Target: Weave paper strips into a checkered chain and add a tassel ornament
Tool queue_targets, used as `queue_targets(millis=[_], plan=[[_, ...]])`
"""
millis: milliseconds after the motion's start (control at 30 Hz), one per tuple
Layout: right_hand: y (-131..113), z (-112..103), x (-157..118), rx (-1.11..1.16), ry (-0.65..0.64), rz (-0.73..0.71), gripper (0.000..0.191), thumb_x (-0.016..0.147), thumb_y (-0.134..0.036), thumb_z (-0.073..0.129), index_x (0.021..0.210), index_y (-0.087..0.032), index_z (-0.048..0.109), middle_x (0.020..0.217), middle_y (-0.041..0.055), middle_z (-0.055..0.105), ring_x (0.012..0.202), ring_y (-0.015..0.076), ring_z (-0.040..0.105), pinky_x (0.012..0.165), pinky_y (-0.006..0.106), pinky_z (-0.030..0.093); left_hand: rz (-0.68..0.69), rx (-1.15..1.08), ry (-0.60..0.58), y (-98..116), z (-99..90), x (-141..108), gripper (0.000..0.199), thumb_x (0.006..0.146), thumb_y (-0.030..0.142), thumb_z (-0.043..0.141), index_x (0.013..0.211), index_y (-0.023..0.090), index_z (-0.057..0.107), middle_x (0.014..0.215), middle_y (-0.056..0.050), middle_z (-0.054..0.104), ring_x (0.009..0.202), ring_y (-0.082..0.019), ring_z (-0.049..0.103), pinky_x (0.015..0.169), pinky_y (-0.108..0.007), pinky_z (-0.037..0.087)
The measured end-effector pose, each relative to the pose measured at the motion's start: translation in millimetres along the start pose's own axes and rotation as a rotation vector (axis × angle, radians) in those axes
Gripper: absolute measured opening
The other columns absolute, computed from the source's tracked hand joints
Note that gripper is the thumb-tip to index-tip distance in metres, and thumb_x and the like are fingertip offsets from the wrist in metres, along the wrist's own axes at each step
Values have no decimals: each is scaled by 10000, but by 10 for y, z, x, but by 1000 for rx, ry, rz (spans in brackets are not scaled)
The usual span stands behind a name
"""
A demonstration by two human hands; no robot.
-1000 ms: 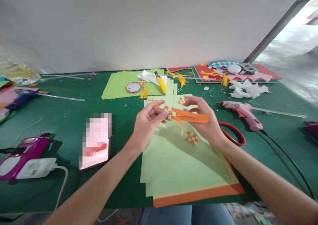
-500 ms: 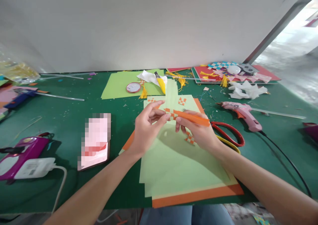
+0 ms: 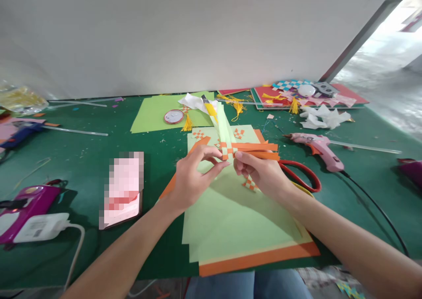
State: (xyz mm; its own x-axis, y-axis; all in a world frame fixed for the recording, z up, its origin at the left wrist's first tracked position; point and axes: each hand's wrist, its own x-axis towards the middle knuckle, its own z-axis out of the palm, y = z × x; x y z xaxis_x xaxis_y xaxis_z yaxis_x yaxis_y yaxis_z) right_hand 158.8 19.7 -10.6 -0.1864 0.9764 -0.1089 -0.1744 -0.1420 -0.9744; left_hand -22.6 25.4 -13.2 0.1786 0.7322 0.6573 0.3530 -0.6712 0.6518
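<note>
Paper strips point(image 3: 225, 146) (orange, pale green), flat and checker-woven where crossed

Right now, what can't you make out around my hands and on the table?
In the head view:
Phone screen: blurred by pixelation.
Red-handled tool: far end hidden by your right hand.
Lower checkered piece: partly covered by that hand.
Woven strips: back faces away.
Purple object: cut off by the right edge.
</note>
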Motion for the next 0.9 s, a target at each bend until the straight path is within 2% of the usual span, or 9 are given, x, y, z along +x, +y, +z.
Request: queue_targets(millis=[233, 467, 700, 900], plan=[[32, -19, -1, -37, -13, 5, 359, 807, -447, 675, 575, -183, 604, 574, -10, 553, 556, 117, 475, 526, 268, 342, 15, 46, 16, -7, -3, -20, 178, 762, 185, 767, 864, 202, 623, 805, 32, 693, 691, -83, 670, 701, -187, 569], [5, -15, -9, -21, -28, 13, 371, 802, -451, 675, 559, -182, 595, 564, -9, 552, 551, 119, 470, 531, 271, 345, 30, 44, 34, -12, 2, -20, 121, 779, 188, 748, 839, 199, 643, 765, 24, 707, 655, -98, 670, 637, -207, 561], [-3, 1, -10, 15, -34, -2, 366, 810, -431, 671, 556, -183, 586, 545, -13, 534, 529, 113, 452, 510, 269, 321, -24, 42, 61, 35, 9, -13, 190, 767, 244, 764, 883, 201, 620, 798, 12, 711, 710, -123, 702, 687, -236, 599], [-2, -4, -17, -9, -49, 9, 365, 825, -438, 659, 572, -183, 590, 554, -10, 538, 537, 116, 460, 523, 271, 315, 7, 67, 68, 39, -1, -7, 162, 767, 225, 765, 847, 203, 626, 767, 25, 706, 666, -103, 682, 659, -209, 585]])
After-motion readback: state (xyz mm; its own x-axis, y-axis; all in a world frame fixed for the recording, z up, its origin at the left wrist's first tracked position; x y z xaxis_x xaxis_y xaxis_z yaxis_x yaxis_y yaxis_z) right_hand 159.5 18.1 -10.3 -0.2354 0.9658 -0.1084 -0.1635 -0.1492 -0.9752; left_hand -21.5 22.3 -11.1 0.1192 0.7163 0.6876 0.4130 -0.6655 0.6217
